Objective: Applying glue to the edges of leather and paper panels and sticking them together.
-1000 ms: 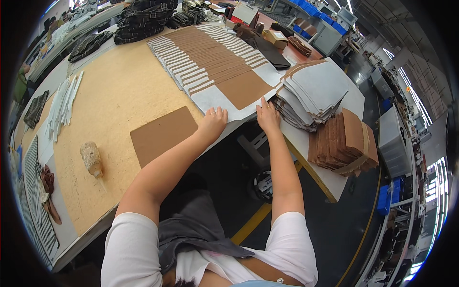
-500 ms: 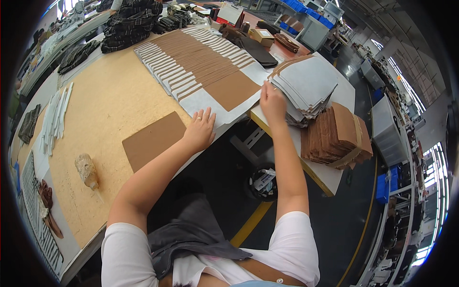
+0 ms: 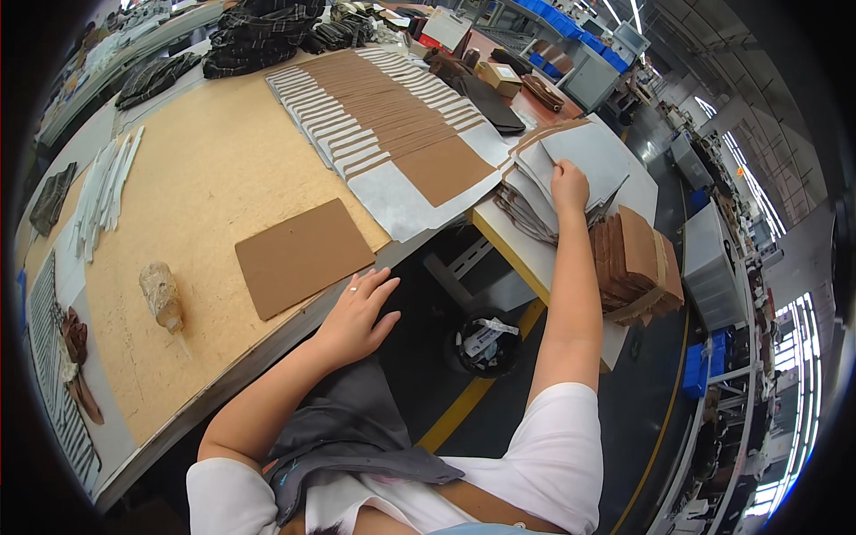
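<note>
My right hand (image 3: 571, 187) is closed in a pinch at the left edge of the top white sheet (image 3: 593, 152) on the stack at the right, and that edge looks lifted. My left hand (image 3: 358, 314) hovers by the table's front edge with its fingers apart and nothing in it. Just beyond it a flat brown rectangular panel (image 3: 305, 257) lies on the tan board. Farther off, white sheets (image 3: 392, 201) with brown panels (image 3: 437, 169) on them are spread in an overlapping row.
A strapped bundle of brown pieces (image 3: 631, 259) sits beside the white stack. On the tan board (image 3: 209, 187) are a smeared bottle (image 3: 160, 294) and white strips (image 3: 105, 196). Dark plaid fabric (image 3: 254, 40) is piled at the back. A bin (image 3: 486, 343) stands on the floor between the tables.
My right hand has moved from the corner of the spread sheets to the right, onto the white stack. My left hand has come off the spread sheets toward me.
</note>
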A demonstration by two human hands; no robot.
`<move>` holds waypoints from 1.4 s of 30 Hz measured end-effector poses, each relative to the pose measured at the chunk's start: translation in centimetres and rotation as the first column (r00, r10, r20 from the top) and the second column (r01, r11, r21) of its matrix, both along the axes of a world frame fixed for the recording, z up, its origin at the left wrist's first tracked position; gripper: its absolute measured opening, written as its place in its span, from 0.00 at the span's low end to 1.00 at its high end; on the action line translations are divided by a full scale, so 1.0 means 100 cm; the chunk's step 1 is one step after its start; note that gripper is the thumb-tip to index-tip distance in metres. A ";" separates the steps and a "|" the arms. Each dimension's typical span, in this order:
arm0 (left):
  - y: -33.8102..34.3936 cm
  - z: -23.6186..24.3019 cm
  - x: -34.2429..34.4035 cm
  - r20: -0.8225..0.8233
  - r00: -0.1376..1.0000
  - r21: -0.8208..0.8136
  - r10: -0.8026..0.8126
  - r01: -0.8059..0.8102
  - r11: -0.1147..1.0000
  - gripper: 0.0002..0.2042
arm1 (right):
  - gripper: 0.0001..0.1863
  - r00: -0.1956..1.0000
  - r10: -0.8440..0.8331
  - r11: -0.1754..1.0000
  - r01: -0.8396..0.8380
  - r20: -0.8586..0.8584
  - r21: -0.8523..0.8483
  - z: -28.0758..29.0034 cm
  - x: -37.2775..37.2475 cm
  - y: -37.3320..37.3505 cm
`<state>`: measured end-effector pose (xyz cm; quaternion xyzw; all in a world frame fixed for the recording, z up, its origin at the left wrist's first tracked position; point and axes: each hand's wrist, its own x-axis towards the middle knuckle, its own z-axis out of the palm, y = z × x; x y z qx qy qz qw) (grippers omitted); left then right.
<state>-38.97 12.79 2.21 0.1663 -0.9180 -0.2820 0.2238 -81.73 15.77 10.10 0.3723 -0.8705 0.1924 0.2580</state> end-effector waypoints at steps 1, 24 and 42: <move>0.001 0.004 0.009 -0.009 1.000 -0.001 0.003 -0.003 1.000 0.23 | 0.08 1.000 0.003 1.000 -0.003 -0.009 -0.001 0.002 -0.005 0.002; 0.019 0.054 0.178 0.089 0.995 0.341 0.039 -0.067 0.938 0.18 | 0.22 0.982 -0.134 0.980 0.112 0.130 0.167 0.006 -0.011 0.003; 0.026 0.043 0.081 0.163 0.966 0.378 -0.202 0.128 0.917 0.17 | 0.49 0.915 -0.046 0.774 0.287 -0.402 0.565 -0.094 0.028 0.018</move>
